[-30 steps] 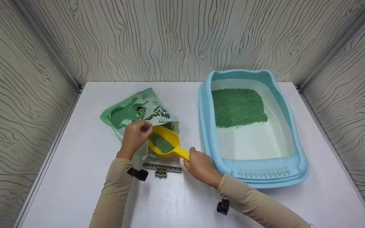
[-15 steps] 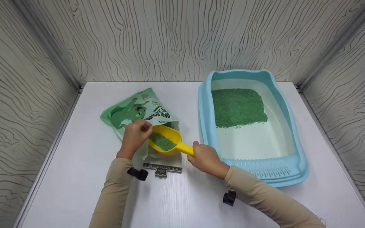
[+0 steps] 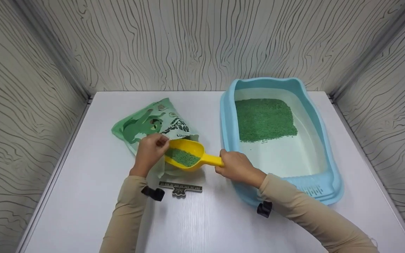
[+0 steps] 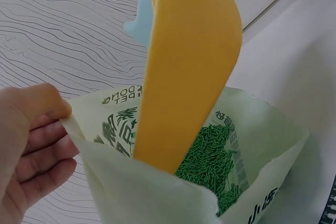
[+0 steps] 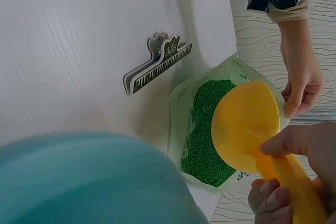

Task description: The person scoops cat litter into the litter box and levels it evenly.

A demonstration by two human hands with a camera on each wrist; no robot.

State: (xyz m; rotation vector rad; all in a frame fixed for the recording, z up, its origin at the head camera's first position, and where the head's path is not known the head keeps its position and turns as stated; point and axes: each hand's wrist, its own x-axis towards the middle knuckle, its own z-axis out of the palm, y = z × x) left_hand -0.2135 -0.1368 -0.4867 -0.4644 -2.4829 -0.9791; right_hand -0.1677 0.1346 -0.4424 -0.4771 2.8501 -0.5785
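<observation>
My left hand (image 3: 152, 149) pinches the edge of the green bag's mouth between thumb and fingers, holding it apart. The bag (image 3: 146, 121) lies on the table with a cat drawn on its front; green pellets (image 4: 207, 156) show inside it in the left wrist view. My right hand (image 3: 237, 165) grips the handle of a yellow scoop (image 3: 197, 147). Green pellets lie in the scoop's bowl, and its front end overlaps the bag's mouth. From the right wrist view, the scoop (image 5: 244, 124) stands over the opening, with the thumb along its handle.
On the right stands a light blue litter box (image 3: 227, 123) with a layer of green pellets (image 3: 265, 119) at its far left. A dark metal clip (image 3: 180, 188) lies on the white table (image 3: 195, 225) in front of the bag. Patterned walls (image 3: 195, 45) enclose the table.
My right hand has moved right and away from me, drawing the scoop a little out of the bag's mouth and over toward the litter box. The left hand and the bag stay in place.
</observation>
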